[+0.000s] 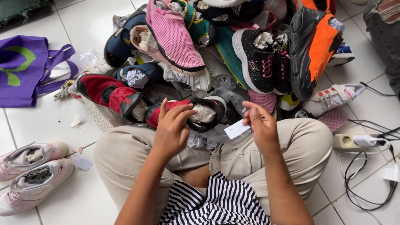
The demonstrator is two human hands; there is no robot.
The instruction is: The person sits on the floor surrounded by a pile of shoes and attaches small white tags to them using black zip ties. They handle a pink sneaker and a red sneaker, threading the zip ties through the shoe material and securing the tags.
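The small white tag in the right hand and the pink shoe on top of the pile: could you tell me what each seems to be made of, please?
The white tag, pinched by the right hand, looks like thin matte paper or card: flat, with crisp edges. The pink shoe seems to have a knit mesh upper, shown by its fine dotted weave.

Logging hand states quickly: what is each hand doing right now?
Left hand: closed on the red-and-black shoe.
Right hand: pinching a small white paper tag between its fingertips.

A purple tote bag [21, 68] lies left, pale pink sneakers [31, 173] below it, a power strip [348, 141] right.
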